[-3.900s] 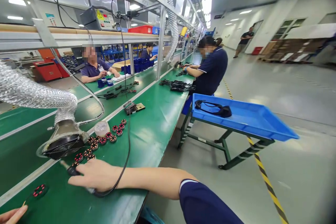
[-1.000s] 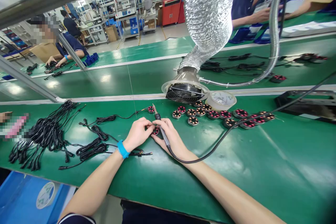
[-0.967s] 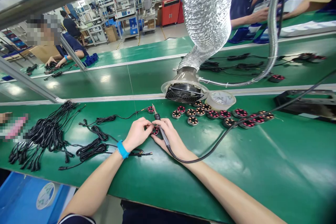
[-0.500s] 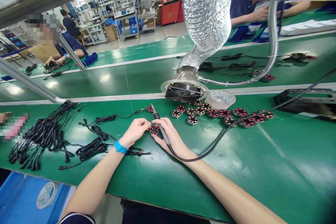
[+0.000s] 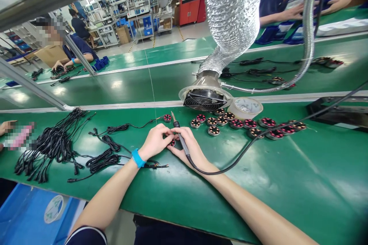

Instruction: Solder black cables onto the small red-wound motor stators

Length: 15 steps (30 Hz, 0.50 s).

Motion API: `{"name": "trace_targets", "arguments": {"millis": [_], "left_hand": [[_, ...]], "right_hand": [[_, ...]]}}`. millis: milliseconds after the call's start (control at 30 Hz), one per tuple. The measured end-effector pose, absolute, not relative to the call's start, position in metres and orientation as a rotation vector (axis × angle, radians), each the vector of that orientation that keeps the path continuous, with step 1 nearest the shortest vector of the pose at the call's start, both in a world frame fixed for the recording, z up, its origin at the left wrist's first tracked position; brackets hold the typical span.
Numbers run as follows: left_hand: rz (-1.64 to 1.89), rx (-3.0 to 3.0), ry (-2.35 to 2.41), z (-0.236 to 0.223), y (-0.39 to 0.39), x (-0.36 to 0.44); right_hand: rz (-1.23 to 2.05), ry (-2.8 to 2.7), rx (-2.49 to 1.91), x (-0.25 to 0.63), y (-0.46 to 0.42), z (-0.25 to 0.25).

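My right hand grips a soldering iron, its tip pointing up and away from me. The thumb of that same hand reaches to a small round motor stator with red and black windings. My left hand, with a blue band on its wrist, is closed over the stator from the left and hides most of it. Just beyond the hands, another stator lies on the bench, joined to a black cable.
Bundled black cables lie at left, with loose coils nearer my hands. Several stators sit at right, by a tape roll. A fume extractor hangs over the bench. The iron's cord crosses rightward. Co-workers sit across and at left.
My left hand has moved right and over the stator, which is now more covered. The right hand still holds the iron. The whole view has shifted slightly.
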<state>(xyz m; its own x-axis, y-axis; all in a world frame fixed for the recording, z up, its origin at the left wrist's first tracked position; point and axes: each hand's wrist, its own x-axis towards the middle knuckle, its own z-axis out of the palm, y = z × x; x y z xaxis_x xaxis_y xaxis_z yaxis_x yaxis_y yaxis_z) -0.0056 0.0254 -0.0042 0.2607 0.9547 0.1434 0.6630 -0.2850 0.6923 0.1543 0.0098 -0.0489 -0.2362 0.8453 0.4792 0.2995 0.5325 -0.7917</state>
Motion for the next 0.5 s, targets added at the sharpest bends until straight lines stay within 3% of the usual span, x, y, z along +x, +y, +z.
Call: {"name": "trace_targets", "arguments": {"millis": [500], "left_hand": [[0.677,1.477,1.35,0.005,0.028,-0.019]], "right_hand": [[0.748,-1.792,-0.929,0.155,0.007,-0.05]]}}
